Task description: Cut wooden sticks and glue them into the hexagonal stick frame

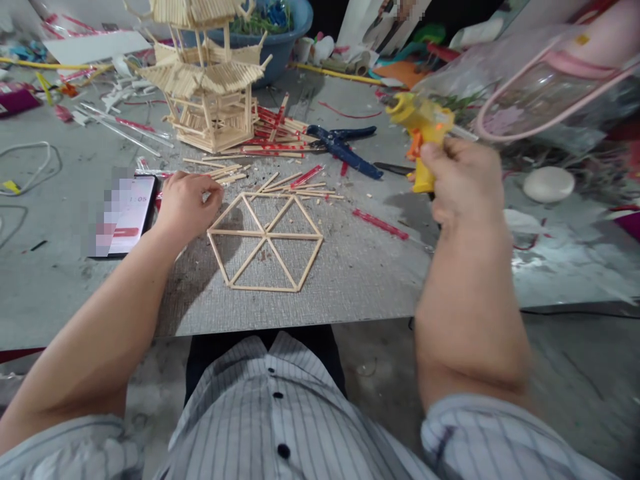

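My right hand is wrapped round the handle of a yellow hot glue gun with an orange trigger, held up over the right side of the table. The gun's nozzle points to the left. My left hand is closed in a pinch at the upper left corner of a flat hexagon frame made of thin wooden sticks with crossing spokes. Whatever the left fingertips hold, if anything, is hidden. The frame lies flat on the grey table. Loose wooden sticks lie just behind it.
A stick-built pagoda model stands at the back left, before a blue basin. Blue-handled pliers lie behind the frame. A phone lies beside my left hand. To the right are a pink-rimmed clear container and a white round object.
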A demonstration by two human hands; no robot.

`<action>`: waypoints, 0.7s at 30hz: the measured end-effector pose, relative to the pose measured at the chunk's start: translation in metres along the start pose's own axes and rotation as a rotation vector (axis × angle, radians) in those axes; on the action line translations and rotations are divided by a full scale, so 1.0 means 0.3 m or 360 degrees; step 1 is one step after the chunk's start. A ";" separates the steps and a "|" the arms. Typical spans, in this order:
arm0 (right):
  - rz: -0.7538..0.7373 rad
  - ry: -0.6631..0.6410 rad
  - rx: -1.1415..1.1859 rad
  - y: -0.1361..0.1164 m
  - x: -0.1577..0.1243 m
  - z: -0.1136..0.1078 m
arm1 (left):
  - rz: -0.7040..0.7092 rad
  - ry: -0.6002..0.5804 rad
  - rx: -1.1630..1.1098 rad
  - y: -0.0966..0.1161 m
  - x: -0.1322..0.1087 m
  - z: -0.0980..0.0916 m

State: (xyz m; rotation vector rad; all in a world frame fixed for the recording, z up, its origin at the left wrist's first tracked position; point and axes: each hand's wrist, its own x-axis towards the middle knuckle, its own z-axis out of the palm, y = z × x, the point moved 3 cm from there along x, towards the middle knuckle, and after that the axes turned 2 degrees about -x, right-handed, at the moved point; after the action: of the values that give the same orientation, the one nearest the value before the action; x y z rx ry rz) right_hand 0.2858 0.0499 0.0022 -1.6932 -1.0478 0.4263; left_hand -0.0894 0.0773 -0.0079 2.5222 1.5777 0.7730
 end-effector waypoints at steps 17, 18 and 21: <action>-0.0354 -0.1382 -0.0149 -0.049 -0.191 0.160 | 0.0339 -0.0205 -0.0093 0.069 -0.019 0.024; -0.0397 -0.1382 -0.0151 -0.054 -0.194 0.164 | 0.0393 -0.0234 -0.0112 0.080 -0.023 0.029; -0.0546 -0.1333 -0.0226 -0.070 -0.210 0.173 | 0.0476 -0.0304 -0.0132 0.098 -0.031 0.043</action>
State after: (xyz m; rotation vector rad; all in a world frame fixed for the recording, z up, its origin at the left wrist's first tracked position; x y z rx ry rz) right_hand 0.2050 0.0307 -0.0121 -1.4148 -1.9744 0.8847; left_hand -0.0627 0.0581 -0.0136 2.7098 1.1050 0.5856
